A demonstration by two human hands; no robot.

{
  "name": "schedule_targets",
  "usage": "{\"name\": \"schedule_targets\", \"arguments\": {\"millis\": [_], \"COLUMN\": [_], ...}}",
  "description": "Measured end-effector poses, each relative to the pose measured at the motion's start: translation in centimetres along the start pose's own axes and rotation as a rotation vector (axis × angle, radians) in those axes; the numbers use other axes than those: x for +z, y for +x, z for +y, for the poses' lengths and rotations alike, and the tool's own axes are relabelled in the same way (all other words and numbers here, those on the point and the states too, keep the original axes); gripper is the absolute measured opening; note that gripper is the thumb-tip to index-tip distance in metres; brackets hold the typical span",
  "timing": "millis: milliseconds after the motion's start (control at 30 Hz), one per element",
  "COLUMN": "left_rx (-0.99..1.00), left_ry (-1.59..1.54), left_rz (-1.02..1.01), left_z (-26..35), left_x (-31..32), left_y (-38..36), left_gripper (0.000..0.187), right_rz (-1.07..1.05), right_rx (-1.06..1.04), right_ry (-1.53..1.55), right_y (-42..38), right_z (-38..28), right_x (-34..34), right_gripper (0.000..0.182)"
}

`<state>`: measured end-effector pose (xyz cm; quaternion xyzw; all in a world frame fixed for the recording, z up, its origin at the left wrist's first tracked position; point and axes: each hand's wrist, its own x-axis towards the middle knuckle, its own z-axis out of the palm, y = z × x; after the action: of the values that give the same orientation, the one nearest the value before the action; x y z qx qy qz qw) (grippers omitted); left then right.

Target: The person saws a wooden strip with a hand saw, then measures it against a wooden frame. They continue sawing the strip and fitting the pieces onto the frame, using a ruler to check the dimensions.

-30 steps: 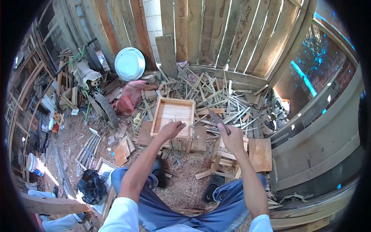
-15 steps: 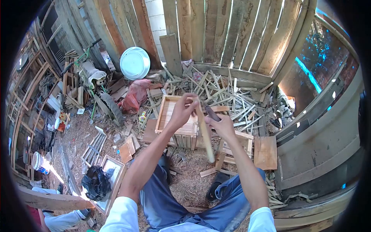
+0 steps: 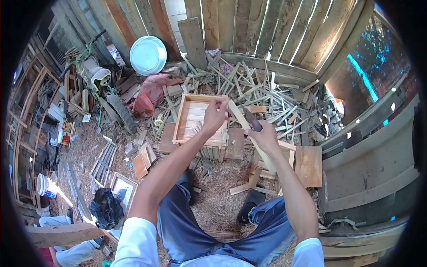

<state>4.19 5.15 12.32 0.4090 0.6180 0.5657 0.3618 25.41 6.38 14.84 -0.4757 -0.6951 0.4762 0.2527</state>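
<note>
My left hand [image 3: 215, 118] pinches the upper end of a pale wooden strip [image 3: 248, 129], its fingertips closed at the strip's edge. The strip slants down to the right, and its lower end lies near my right forearm. In my right hand [image 3: 265, 137] is a dark brown tool [image 3: 252, 120], whose exact kind I cannot make out; it crosses close to the strip. Below my hands stands a slatted wooden box [image 3: 179, 120], open at the top, with wooden boards beside it.
A heap of wood offcuts [image 3: 249, 86] lies against the plank wall. A pale blue basin [image 3: 148, 55], a red plastic bag [image 3: 149, 95] and a small bike [image 3: 95, 75] are at the back left. A black bag [image 3: 106, 207] and another person's leg [image 3: 78, 256] show at lower left.
The strip's lower end has swung right, towards my right forearm. My right hand has shifted slightly right with the dark tool. The view has tipped down a little.
</note>
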Motion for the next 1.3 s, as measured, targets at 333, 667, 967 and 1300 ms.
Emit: {"name": "schedule_targets", "arguments": {"millis": [333,667,967,1300], "left_rx": [-0.052,-0.048,-0.385,-0.096], "left_ry": [0.691,0.718,0.254,0.503], "left_rz": [-0.099,-0.148,-0.224,-0.140], "left_z": [-10.9,-10.1,-7.6,-8.8], "left_x": [-0.2,-0.2,-4.2,-10.4], "left_y": [-0.1,1.0,2.8,4.2], "left_gripper": [0.050,0.035,0.024,0.029], "right_rz": [0.078,0.107,0.107,0.068], "right_rx": [0.106,0.205,0.210,0.172], "right_ry": [-0.125,-0.133,-0.147,-0.124], "right_y": [1.5,0.6,0.7,0.5], "right_z": [5.4,3.1,3.4,0.9], "right_x": [0.6,-0.9,-0.6,1.1], "right_gripper": [0.036,0.035,0.035,0.031]}}
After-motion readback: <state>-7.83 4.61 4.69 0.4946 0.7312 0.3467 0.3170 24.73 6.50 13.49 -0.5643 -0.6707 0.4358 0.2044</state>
